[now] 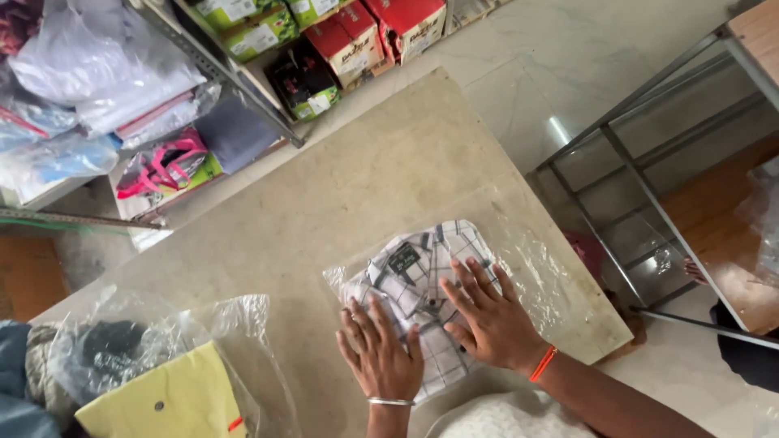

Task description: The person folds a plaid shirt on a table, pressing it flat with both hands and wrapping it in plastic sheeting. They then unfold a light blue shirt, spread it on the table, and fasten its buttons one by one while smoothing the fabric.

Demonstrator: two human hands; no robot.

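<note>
Left hand [380, 354] and right hand [489, 312] press flat, fingers spread, gripping nothing, on a folded checked shirt [422, 284] in crinkled clear bag [535, 280], collar toward upper frame, on the matte beige table [341, 186].

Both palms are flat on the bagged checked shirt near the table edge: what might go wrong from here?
1. The clear bag looks slick on the smooth table; pressing with the left hand and right hand may slide it toward the near edge.
2. The checked shirt may crease or shift out of its fold.
3. Trapped air could split the thin plastic.

Beige table [324, 203] — bagged shirt [422, 284], bagged clothes [154, 373]
</note>
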